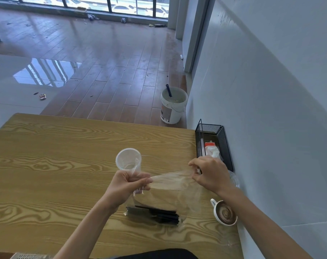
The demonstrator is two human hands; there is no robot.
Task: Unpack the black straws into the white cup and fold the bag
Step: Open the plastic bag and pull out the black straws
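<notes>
A clear plastic bag hangs above the wooden table, stretched between both hands. My left hand pinches its top left edge and my right hand pinches the top right edge. A bundle of black straws lies across the bottom of the bag, just over the table. The white translucent cup stands upright and empty just behind my left hand.
A coffee cup with brown foam stands at the right edge near my right forearm. A black mesh tray with tissues sits against the wall. A clear lid lies beside it. A white bucket stands on the floor beyond the table.
</notes>
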